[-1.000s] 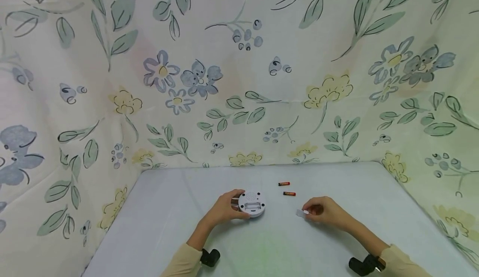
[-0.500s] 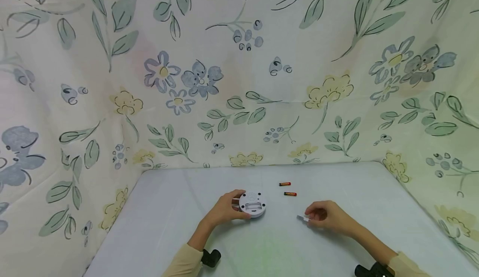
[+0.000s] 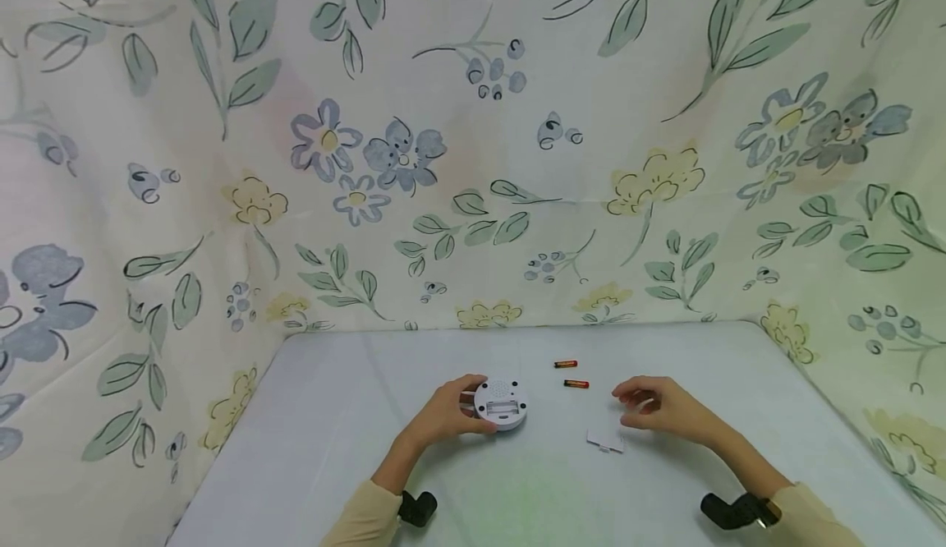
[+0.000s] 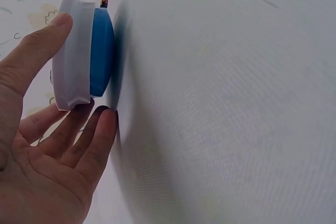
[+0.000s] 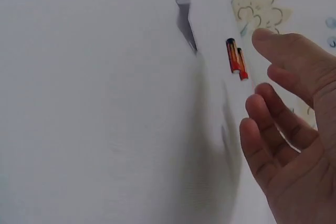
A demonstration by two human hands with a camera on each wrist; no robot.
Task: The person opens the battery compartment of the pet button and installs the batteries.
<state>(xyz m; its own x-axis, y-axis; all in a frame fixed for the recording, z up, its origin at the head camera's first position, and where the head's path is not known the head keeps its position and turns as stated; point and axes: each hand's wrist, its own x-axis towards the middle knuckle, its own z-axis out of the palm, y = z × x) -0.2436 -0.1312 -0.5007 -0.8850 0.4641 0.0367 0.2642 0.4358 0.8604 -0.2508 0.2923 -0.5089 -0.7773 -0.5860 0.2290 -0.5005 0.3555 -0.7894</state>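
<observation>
In the head view my left hand (image 3: 446, 410) grips a round white device (image 3: 502, 393) by its left side, thumb in front and fingers behind. An uncovered battery compartment faces up on it, with dark round feet around. The left wrist view shows the white body (image 4: 74, 61) edge-on, with a blue part (image 4: 102, 51) beneath. My right hand (image 3: 665, 407) holds nothing; its fingers are loosely bent above the table. Just left of and nearer than that hand lies a small white battery cover (image 3: 606, 441). Two orange-and-black batteries (image 3: 576, 383) lie between the hands, farther back.
A white table (image 3: 347, 399) carries everything. Floral cloth (image 3: 473, 161) hangs behind it and along both sides. Dark wrist cameras (image 3: 419, 509) sit on both forearms.
My right hand has put the battery cover down on the table, let it go, and moved slightly away and to the right. The left hand still holds the device in place.
</observation>
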